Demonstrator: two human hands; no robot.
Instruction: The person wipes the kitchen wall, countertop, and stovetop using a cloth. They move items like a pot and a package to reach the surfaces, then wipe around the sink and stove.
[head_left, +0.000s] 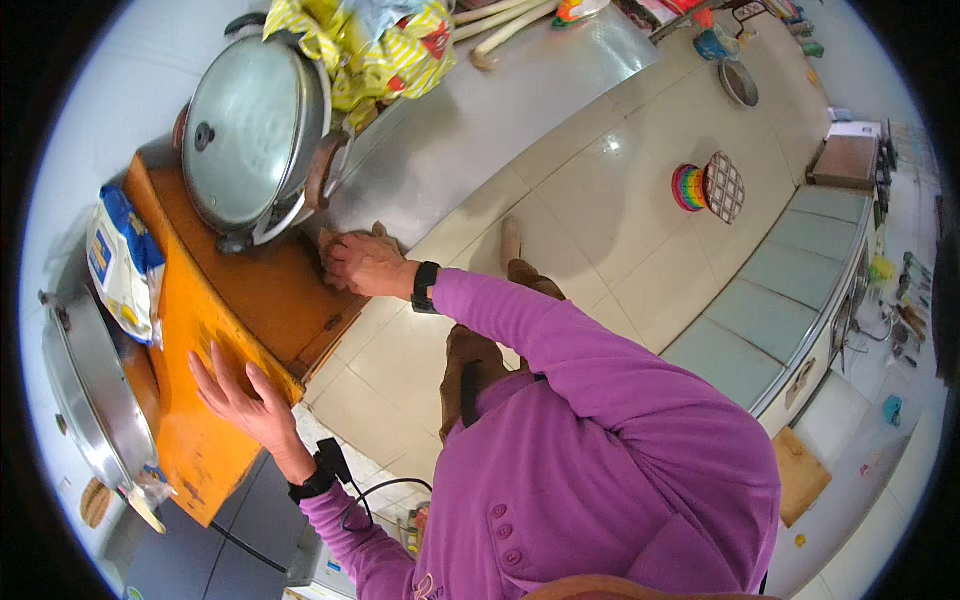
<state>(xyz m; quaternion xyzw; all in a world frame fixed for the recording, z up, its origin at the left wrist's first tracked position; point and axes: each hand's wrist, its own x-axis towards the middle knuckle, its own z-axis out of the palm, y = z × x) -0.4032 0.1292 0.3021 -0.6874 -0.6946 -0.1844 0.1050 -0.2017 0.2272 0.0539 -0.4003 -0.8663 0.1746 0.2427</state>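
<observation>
My right hand (367, 264) is closed over a crumpled brown cloth (386, 236), pressed down where a brown wooden surface (247, 262) meets a metal-topped counter (465, 135). Much of the cloth is hidden under the fingers. Fingers spread, my left hand (251, 401) holds nothing and is over the orange wooden panel (202, 420); whether it touches the wood I cannot tell. Beyond my right hand, a large lidded metal pot (244, 135) with brown handles stands on the brown surface.
Yellow striped plastic bags (367, 60) and leeks or large scallions (510, 26) lie on the metal counter. A blue-and-white packet (124, 262) and a wide metal pan (97, 390) are at the left. A rainbow-coloured stool (705, 187) stands on the tiled floor (600, 225).
</observation>
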